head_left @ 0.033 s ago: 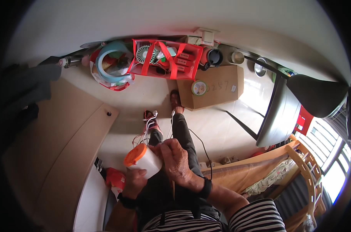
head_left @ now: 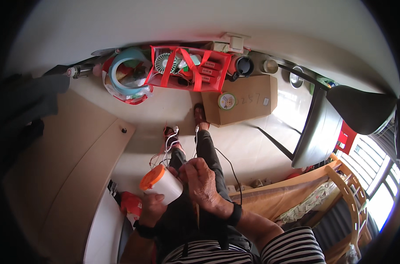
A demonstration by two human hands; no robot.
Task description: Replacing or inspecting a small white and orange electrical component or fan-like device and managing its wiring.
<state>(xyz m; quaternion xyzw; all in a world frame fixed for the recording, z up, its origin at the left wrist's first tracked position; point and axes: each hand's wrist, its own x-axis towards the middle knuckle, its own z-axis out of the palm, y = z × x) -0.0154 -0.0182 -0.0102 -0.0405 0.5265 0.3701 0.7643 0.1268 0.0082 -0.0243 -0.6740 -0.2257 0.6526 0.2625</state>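
My left hand (head_left: 153, 208) is closed around a white cylindrical container (head_left: 165, 188) with an orange lid (head_left: 152, 176), tilted so the lid points to the upper left. Close beside it, my right hand (head_left: 201, 181) has its thumb and fingers pinched together. White cables (head_left: 168, 147) with small plugs at their ends stretch out past both hands, over my legs and shoe. One white cable (head_left: 195, 143) runs to the fingertips of my right hand; the exact spot they grip is hidden. Thin reddish cords (head_left: 154, 160) hang behind the container.
A cardboard box (head_left: 252, 112) with a round lidded tub (head_left: 226, 101) on it lies ahead. Along the wall stand a red-trimmed bag (head_left: 189, 83) and a plastic bag with a blue ring (head_left: 116, 75). A dark chair (head_left: 316, 132) and wooden-framed furniture (head_left: 270, 193) are at right; a brown panel (head_left: 72, 163) is at left.
The container has shifted very slightly left in my left hand. My right hand stays pinched in nearly the same place.
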